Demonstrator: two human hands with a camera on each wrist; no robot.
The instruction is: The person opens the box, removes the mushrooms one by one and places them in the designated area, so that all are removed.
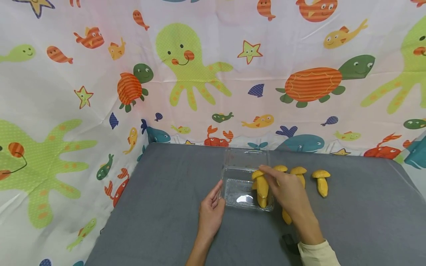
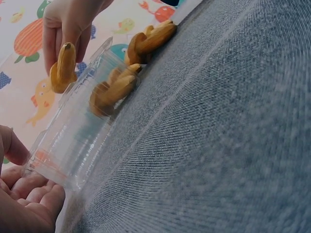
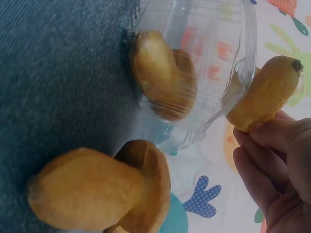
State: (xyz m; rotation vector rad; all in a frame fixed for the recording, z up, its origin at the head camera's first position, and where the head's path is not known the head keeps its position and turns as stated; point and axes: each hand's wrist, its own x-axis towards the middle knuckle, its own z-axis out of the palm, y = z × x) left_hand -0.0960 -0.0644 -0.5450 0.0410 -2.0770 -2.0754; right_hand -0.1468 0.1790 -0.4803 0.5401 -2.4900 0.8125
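A clear plastic box (image 1: 244,184) stands on the grey cloth, its lid (image 1: 246,158) folded back towards the wall. My left hand (image 1: 212,212) grips the box's left edge, thumb above and fingers curled below in the left wrist view. Over the right side of the box, my right hand (image 1: 291,192) pinches a yellow mushroom (image 3: 269,92) by its cap, the stem pointing towards me. Through the clear wall another mushroom (image 3: 155,65) shows lying inside the box; the left wrist view suggests more than one mushroom (image 2: 114,97) there, partly overlapping.
To the right of the box lie more mushrooms: one stands apart (image 1: 322,183), others (image 1: 298,171) are partly behind my right hand, and one (image 1: 286,217) shows under my wrist. A dark object (image 1: 290,244) is beside my right sleeve. A patterned curtain (image 1: 213,74) borders the table (image 1: 166,207).
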